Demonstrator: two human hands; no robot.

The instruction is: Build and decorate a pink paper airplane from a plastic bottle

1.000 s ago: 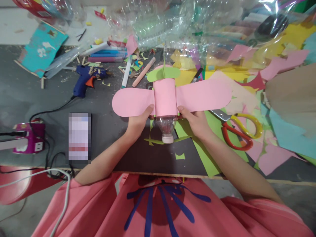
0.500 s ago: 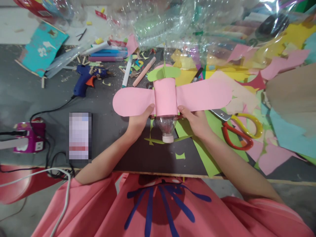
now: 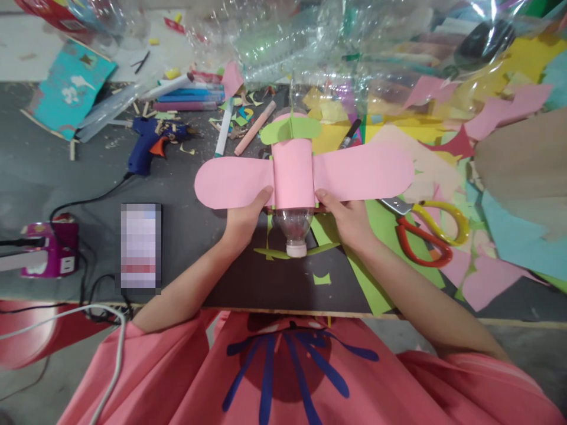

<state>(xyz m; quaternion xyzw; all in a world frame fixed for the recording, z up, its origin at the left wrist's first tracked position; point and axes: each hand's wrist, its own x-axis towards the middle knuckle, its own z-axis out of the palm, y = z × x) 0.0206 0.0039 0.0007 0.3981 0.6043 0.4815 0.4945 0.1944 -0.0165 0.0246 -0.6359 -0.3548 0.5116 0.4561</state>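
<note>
Pinching the inner ends of both pink paper wings (image 3: 234, 182), the fingers of the left hand (image 3: 243, 224) and right hand (image 3: 353, 223) hold the plastic bottle aeroplane (image 3: 293, 174) between them, partly hidden underneath. Over the last second only the view drifts slightly; the grip stays the same, suggesting a steady hold rather than reshaping. The aeroplane is over the middle of the bench (image 3: 248, 286), though contact with it cannot be told. Its body is pink-wrapped, its clear neck and white cap (image 3: 296, 248) face the person, and green tail pieces (image 3: 302, 126) cross the far end. Scissors (image 3: 401, 230) lie near the right wing.
</note>
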